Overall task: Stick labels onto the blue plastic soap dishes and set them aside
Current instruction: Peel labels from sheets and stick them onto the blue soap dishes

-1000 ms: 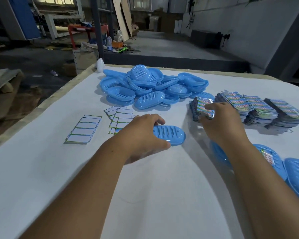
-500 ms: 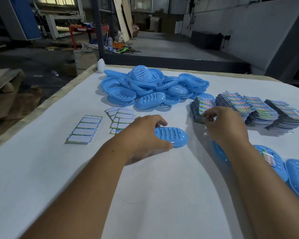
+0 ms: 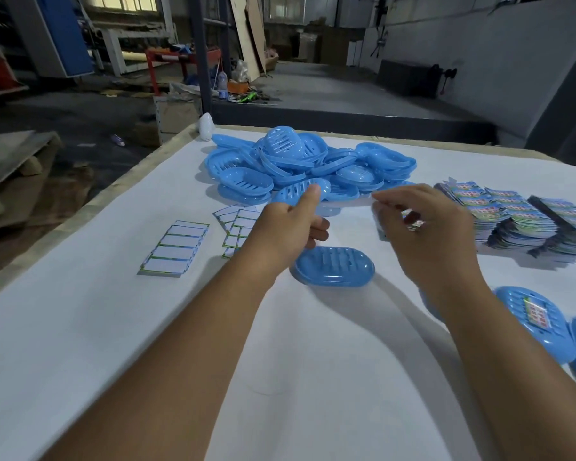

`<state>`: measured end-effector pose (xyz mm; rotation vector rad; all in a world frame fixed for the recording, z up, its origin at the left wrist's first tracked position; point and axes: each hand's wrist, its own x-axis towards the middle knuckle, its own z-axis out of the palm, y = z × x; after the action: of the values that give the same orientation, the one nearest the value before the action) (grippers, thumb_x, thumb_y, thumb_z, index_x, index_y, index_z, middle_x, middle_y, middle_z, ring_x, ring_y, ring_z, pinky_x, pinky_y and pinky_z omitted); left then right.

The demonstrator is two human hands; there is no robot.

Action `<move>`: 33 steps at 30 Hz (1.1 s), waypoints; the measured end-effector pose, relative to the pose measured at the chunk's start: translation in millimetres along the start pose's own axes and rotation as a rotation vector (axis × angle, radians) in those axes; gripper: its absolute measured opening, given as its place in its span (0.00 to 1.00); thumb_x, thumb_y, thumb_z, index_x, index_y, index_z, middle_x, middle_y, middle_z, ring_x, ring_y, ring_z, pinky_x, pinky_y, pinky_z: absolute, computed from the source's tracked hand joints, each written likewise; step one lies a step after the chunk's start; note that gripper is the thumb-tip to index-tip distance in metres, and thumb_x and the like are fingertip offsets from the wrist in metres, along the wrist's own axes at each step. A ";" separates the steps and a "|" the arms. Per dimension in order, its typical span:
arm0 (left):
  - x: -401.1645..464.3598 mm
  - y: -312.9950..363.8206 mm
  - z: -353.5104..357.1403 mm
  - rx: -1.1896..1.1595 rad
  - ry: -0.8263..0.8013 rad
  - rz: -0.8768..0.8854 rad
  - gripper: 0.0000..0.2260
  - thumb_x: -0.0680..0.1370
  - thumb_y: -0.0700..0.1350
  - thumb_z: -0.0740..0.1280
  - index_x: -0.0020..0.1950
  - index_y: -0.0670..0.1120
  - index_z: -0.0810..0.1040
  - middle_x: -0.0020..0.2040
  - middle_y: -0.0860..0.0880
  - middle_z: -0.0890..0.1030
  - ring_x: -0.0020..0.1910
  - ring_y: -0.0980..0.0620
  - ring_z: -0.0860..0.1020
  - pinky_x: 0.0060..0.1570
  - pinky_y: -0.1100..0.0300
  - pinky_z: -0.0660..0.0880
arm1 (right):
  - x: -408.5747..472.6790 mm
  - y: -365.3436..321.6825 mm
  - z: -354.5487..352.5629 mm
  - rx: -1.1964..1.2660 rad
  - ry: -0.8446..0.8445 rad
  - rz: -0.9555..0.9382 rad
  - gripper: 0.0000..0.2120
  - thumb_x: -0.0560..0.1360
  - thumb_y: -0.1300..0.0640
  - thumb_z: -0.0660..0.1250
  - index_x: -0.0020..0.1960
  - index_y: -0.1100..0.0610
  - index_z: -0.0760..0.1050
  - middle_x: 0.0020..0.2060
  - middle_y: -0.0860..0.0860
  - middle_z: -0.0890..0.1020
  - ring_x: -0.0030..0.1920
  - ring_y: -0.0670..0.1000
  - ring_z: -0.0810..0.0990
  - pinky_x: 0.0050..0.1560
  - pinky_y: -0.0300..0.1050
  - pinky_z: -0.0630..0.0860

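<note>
My hands hover over one bare soap dish (image 3: 335, 266) — right hand (image 3: 423, 234) pinching a label (image 3: 414, 224), left hand (image 3: 288, 227) loosely curled, empty. Finished dishes (image 3: 536, 322) lie right; the pile (image 3: 300, 168) beyond remains.

The soap dish (image 3: 334, 266) under my hands is smooth, glossy blue plastic. At two o'clock, the label stacks (image 3: 512, 221) look shiny printed paper. The table cover (image 3: 80, 327) is matt white.

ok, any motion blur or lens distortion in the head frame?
Head view: right hand fingers smeared by motion, the label they pinch unreadable; left hand sharper; wide-angle bend along the table edge; soft arm shadows on the white cover, no glare.
</note>
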<state>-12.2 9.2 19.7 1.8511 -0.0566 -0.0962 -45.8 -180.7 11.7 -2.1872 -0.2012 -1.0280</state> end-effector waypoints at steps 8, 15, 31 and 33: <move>8.2 -7.1 -5.6 -0.242 0.083 -0.012 0.08 0.78 0.47 0.71 0.42 0.45 0.84 0.33 0.50 0.80 0.33 0.53 0.73 0.35 0.60 0.68 | -17.0 -22.9 8.1 0.058 -0.490 -0.025 0.12 0.66 0.56 0.80 0.44 0.42 0.84 0.59 0.45 0.77 0.61 0.51 0.73 0.58 0.43 0.70; -4.9 -2.6 2.9 0.025 -0.124 0.134 0.08 0.75 0.49 0.75 0.39 0.47 0.85 0.29 0.57 0.81 0.26 0.64 0.76 0.29 0.70 0.71 | -0.7 -11.6 6.4 0.464 -0.156 0.423 0.09 0.76 0.64 0.73 0.43 0.53 0.75 0.43 0.46 0.86 0.43 0.45 0.84 0.46 0.46 0.81; -0.6 -3.4 -2.3 0.010 -0.078 0.182 0.06 0.78 0.50 0.71 0.42 0.53 0.85 0.33 0.59 0.82 0.31 0.65 0.76 0.38 0.62 0.72 | 0.6 -0.8 8.9 0.421 -0.088 0.492 0.06 0.76 0.58 0.75 0.46 0.52 0.78 0.34 0.45 0.84 0.33 0.40 0.79 0.36 0.37 0.76; -0.6 -4.3 -0.9 0.008 -0.091 0.194 0.06 0.79 0.50 0.71 0.43 0.53 0.84 0.33 0.60 0.82 0.31 0.66 0.76 0.36 0.66 0.72 | -1.1 -1.5 9.0 0.303 -0.106 0.394 0.06 0.74 0.57 0.76 0.43 0.50 0.79 0.35 0.44 0.83 0.34 0.42 0.78 0.38 0.42 0.79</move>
<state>-12.7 11.3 15.8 1.8389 -0.2995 -0.0456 -41.6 -173.5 7.8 -1.9044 0.0268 -0.6178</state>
